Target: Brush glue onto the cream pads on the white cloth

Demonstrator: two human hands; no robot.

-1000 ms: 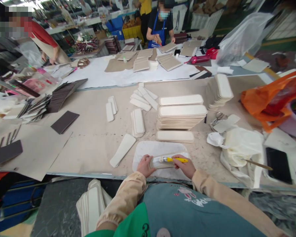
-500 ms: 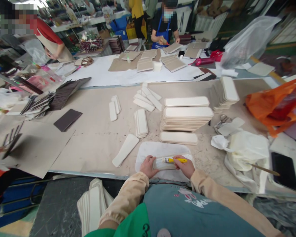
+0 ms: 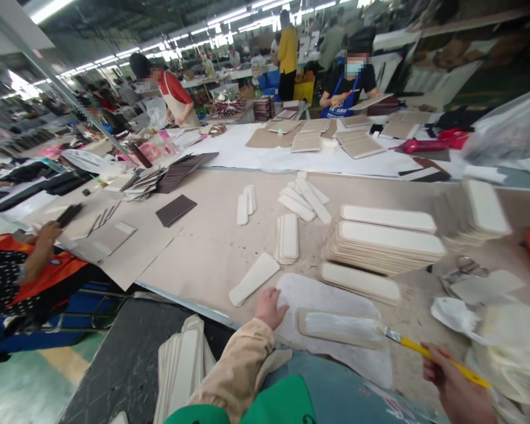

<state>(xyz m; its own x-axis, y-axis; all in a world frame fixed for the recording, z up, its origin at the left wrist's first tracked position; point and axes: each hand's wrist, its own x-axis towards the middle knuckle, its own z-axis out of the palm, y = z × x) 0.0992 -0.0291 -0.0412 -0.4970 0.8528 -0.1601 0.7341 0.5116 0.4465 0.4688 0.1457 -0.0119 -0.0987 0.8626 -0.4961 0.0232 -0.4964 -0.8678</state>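
Note:
My right hand grips a yellow-handled brush at the lower right. Its bristles rest on the right end of a long beige strip, which lies on a white pad at the table's near edge. My left hand rests with curled fingers on the pad's left edge, apart from the strip and holding nothing. A single pale strip lies to the left of that hand.
A tall stack of long strips stands behind the pad, with smaller piles around it. White cloth and scissors lie at right. More strips sit below the table edge. A seated person's hand is at left; others work at the far table.
The camera has swung up and to the left. My right hand has drawn the brush rightward along the strip. My left hand has come off the strip to the pad's left edge.

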